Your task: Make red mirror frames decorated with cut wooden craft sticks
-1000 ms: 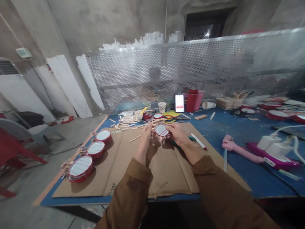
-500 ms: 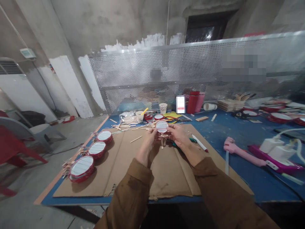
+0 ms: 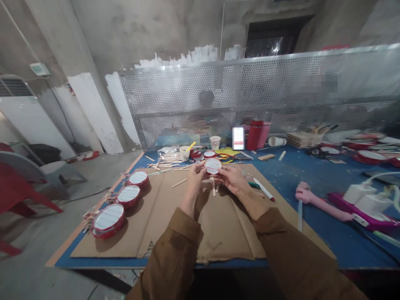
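A small round red-rimmed disc (image 3: 213, 165) with a pale striped face is held up over the cardboard sheet (image 3: 175, 216). Thin wooden sticks (image 3: 214, 188) hang below it. My left hand (image 3: 196, 177) is closed on its left edge, thumb at the front. The right edge is gripped by my right hand (image 3: 233, 180), also closed; the fingers behind the disc are partly hidden. Along the cardboard's left side stand larger red-rimmed discs (image 3: 108, 218) in stacks, with wooden stick ends poking out to the left.
Right of my arms lie a pink hot glue gun (image 3: 321, 202), a purple power strip (image 3: 362, 212) and a white marker (image 3: 264, 190). Loose wooden sticks (image 3: 171, 158), a paper cup (image 3: 215, 142), a lit phone (image 3: 238, 138) and a red bottle (image 3: 254, 135) line the back.
The view has shifted slightly. Both hands keep hold of the disc, which seems turned a little, with its face stripes at a different angle.
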`<action>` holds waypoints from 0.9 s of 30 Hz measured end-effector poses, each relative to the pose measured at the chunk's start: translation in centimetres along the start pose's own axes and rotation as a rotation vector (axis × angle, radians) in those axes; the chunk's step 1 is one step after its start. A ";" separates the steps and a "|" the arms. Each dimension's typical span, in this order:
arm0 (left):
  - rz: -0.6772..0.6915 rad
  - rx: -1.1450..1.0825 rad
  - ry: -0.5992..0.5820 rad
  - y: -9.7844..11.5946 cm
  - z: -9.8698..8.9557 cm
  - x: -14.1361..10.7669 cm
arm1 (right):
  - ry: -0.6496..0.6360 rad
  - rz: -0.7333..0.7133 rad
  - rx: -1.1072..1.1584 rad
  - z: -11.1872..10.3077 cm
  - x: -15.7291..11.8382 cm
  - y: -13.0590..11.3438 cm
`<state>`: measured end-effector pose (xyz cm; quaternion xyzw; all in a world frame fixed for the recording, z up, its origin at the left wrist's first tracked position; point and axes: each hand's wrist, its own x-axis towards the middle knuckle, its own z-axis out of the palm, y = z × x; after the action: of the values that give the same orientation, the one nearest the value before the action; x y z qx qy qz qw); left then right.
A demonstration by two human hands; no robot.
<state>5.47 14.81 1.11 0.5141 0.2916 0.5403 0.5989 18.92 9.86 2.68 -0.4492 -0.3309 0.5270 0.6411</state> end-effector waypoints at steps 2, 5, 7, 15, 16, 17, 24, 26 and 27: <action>0.008 0.024 0.014 0.1 -0.1 0.1 | -0.015 0.017 0.017 0.1 -0.1 0.0; 0.003 0.044 0.041 0.1 -0.3 0.3 | -0.037 0.033 0.026 0.3 -0.2 0.1; 0.006 0.049 0.041 -0.1 -0.5 0.5 | -0.042 0.027 0.016 0.3 -0.2 0.2; -0.005 0.018 0.019 -0.8 -1.4 1.3 | -0.099 -0.009 -0.041 0.3 -0.1 0.3; -0.013 0.015 0.017 -0.8 -1.5 1.3 | -0.094 -0.003 -0.037 0.3 -0.2 0.3; -0.021 0.012 0.018 -0.8 -1.5 1.3 | -0.088 0.002 -0.031 0.4 -0.2 0.3; -0.023 0.009 0.007 -0.6 -1.6 1.2 | -0.104 0.015 0.009 0.3 -0.1 0.4; -0.022 0.006 0.006 -0.6 -1.7 1.3 | -0.125 0.016 0.035 0.3 0.0 0.4; -0.022 0.004 0.006 -0.6 -1.8 1.3 | -0.134 0.018 0.049 0.3 0.0 0.4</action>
<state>4.36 16.63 0.27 0.5103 0.3002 0.5348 0.6029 18.49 9.95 2.40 -0.4000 -0.3560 0.5698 0.6234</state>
